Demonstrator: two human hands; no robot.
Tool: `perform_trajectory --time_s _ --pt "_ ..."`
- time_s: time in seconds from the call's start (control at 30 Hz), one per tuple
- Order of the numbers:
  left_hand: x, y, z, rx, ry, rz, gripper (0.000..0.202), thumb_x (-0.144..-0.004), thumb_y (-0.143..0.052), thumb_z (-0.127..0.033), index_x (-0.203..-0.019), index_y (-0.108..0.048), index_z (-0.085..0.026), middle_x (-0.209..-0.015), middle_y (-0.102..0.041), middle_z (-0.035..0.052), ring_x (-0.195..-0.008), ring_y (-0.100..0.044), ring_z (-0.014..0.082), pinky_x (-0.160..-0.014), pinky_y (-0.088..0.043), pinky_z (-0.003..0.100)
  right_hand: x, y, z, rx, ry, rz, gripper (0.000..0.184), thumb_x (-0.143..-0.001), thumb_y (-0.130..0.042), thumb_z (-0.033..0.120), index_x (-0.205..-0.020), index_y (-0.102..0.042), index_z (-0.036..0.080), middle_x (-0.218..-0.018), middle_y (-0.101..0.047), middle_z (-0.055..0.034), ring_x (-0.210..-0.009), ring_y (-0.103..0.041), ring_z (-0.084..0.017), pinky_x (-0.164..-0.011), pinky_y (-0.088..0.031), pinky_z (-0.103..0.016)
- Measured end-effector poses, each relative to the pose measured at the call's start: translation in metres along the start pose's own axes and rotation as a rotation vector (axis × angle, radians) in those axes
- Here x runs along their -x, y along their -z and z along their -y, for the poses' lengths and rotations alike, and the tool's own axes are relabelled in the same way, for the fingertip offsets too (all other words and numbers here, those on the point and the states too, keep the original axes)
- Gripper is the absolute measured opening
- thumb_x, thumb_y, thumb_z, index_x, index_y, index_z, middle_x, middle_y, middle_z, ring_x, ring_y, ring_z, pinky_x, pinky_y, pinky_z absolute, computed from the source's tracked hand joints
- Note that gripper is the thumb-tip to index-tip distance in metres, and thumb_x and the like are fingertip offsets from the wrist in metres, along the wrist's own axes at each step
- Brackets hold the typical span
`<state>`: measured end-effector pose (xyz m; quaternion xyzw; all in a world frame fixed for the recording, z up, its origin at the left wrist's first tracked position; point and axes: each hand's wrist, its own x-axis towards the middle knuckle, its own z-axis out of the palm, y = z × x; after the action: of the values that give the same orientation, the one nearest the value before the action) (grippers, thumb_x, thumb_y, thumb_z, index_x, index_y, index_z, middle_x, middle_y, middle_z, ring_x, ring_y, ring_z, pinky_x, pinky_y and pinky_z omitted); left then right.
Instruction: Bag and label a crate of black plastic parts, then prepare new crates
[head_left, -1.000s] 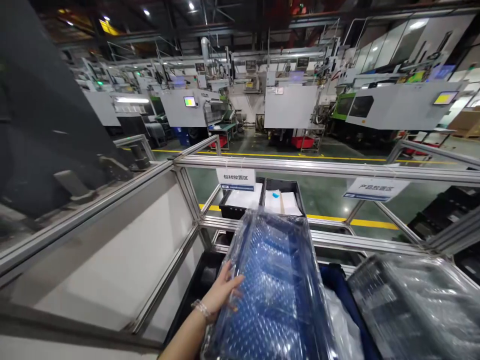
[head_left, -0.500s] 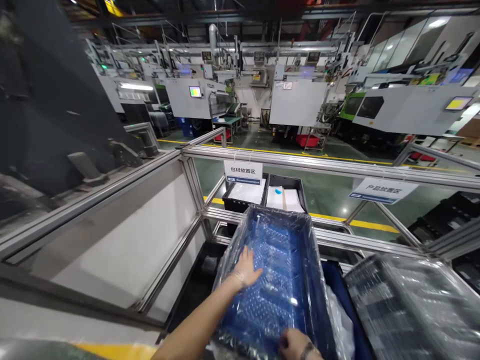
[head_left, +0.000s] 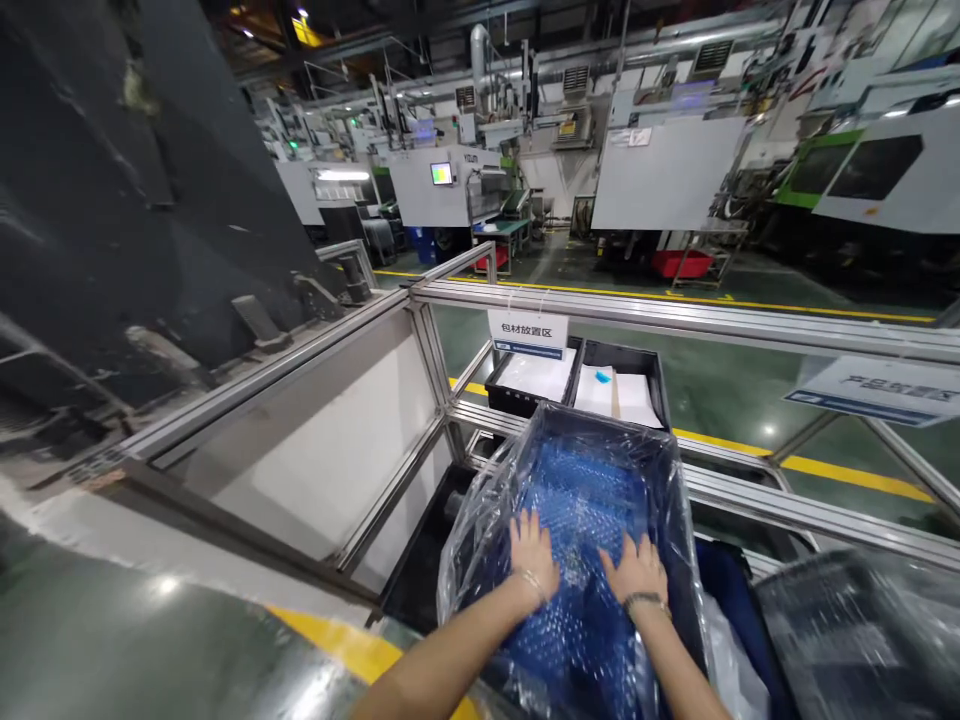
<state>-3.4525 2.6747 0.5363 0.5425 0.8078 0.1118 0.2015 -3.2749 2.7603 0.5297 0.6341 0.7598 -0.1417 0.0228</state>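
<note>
A dark blue crate (head_left: pixel 673 520) lined with a clear plastic bag (head_left: pixel 480 520) sits low in front of me. Blue bubble wrap (head_left: pixel 585 500) covers its inside. My left hand (head_left: pixel 532 552) lies flat on the bubble wrap, fingers spread and pointing away from me. My right hand (head_left: pixel 637 568) lies flat beside it, also open, a little to the right. Both hands press on the wrap inside the crate and hold nothing.
An aluminium frame rack (head_left: pixel 675 322) stands beyond the crate, with black bins of white sheets (head_left: pixel 540 378) under a white sign (head_left: pixel 527 332). A plastic-wrapped black crate (head_left: pixel 862 640) is at the right. A dark machine (head_left: pixel 112 220) rises at the left. Moulding machines line the back.
My right hand came up from the crate's near edge onto the bubble wrap beside my left hand. Both now lie flat inside the crate. My view swung left and down.
</note>
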Motion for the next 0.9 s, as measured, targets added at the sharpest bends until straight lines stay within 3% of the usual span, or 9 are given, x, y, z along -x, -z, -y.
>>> perform_trajectory --time_s 0.1,0.2,0.33,0.43,0.5,0.6,0.7,0.8,0.9 --pt "-0.015 -0.012 -0.005 -0.065 -0.1 -0.127 0.083 -0.076 -0.049 -0.048 -0.145 -0.025 -0.009 -0.157 -0.001 0.0156 -0.143 0.009 0.0334 -0.116 0.002 0.051 -0.006 -0.048 -0.014 0.063 -0.099 0.04 0.068 -0.08 -0.047 0.033 -0.141 -0.033 0.006 -0.148 -0.029 -0.0193 -0.139 -0.022 -0.033 -0.109 -0.026 -0.049" --pt "-0.046 -0.034 0.015 -0.195 -0.1 -0.112 0.087 -0.077 -0.046 -0.046 -0.146 -0.015 -0.004 -0.156 0.0 0.0168 -0.142 0.008 0.0353 -0.116 -0.002 0.053 -0.008 -0.084 -0.022 0.101 -0.145 0.068 0.068 -0.079 -0.048 0.027 -0.141 -0.032 0.004 -0.148 -0.03 -0.0165 -0.138 -0.025 -0.03 -0.108 -0.03 -0.043" --pt "-0.088 -0.076 0.044 -0.253 -0.043 0.036 0.084 -0.073 -0.05 -0.035 -0.144 -0.022 -0.003 -0.155 -0.014 0.0169 -0.143 -0.001 0.0324 -0.117 -0.004 0.049 -0.03 -0.097 -0.017 0.15 -0.209 0.041 0.071 -0.084 -0.043 0.039 -0.144 -0.024 0.006 -0.151 -0.018 -0.021 -0.138 -0.02 -0.037 -0.103 -0.032 -0.049" --pt "-0.11 -0.104 0.046 -0.245 0.014 0.113 0.081 -0.067 -0.053 -0.025 -0.14 -0.032 0.001 -0.151 -0.025 0.0208 -0.142 -0.011 0.0332 -0.118 -0.004 0.047 -0.049 -0.101 -0.015 0.187 -0.195 0.041 0.075 -0.084 -0.04 0.049 -0.146 -0.021 0.01 -0.153 -0.007 -0.0209 -0.14 -0.01 -0.037 -0.106 -0.026 -0.052" --pt "-0.117 -0.116 0.042 -0.24 0.05 0.127 0.085 -0.063 -0.056 -0.023 -0.14 -0.031 0.003 -0.15 -0.024 0.0232 -0.142 -0.01 0.0361 -0.117 -0.003 0.048 -0.058 -0.107 -0.02 0.209 -0.174 0.078 0.085 -0.079 -0.049 0.051 -0.146 -0.019 0.009 -0.153 -0.004 -0.0218 -0.141 -0.004 -0.036 -0.109 -0.02 -0.053" --pt "-0.115 -0.119 0.038 -0.239 0.063 0.082 0.086 -0.069 -0.05 -0.022 -0.144 -0.018 0.001 -0.155 -0.009 0.0179 -0.143 0.006 0.0317 -0.117 0.004 0.046 -0.069 -0.118 -0.032 0.204 -0.147 0.184 0.098 -0.065 -0.065 0.049 -0.145 -0.023 0.011 -0.152 -0.013 -0.0219 -0.141 -0.007 -0.035 -0.111 -0.018 -0.05" --pt "-0.108 -0.114 0.042 -0.228 0.027 0.075 0.089 -0.072 -0.048 -0.025 -0.146 -0.004 -0.002 -0.156 0.007 0.0121 -0.14 0.019 0.0271 -0.117 0.008 0.043 -0.083 -0.125 -0.035 0.171 -0.169 0.262 0.102 -0.059 -0.07 0.049 -0.143 -0.028 0.01 -0.15 -0.019 -0.023 -0.14 -0.014 -0.035 -0.111 -0.022 -0.047" --pt "-0.114 -0.108 0.048 -0.201 0.024 0.173 0.105 -0.06 -0.06 -0.026 -0.146 -0.006 0.0 -0.155 0.005 0.0171 -0.141 0.014 0.0314 -0.118 0.004 0.045 -0.093 -0.128 -0.024 0.157 -0.221 0.244 0.099 -0.065 -0.066 0.05 -0.143 -0.025 0.003 -0.15 -0.013 -0.029 -0.139 -0.013 -0.04 -0.109 -0.021 -0.053" --pt "-0.135 -0.105 0.042 -0.154 0.076 0.288 0.113 -0.046 -0.069 -0.023 -0.143 -0.018 0.005 -0.152 -0.006 0.0266 -0.14 0.003 0.0411 -0.116 -0.003 0.052 -0.09 -0.131 -0.012 0.141 -0.218 0.215 0.09 -0.071 -0.06 0.052 -0.144 -0.027 0.011 -0.153 -0.006 -0.0243 -0.139 -0.006 -0.041 -0.107 -0.02 -0.058"
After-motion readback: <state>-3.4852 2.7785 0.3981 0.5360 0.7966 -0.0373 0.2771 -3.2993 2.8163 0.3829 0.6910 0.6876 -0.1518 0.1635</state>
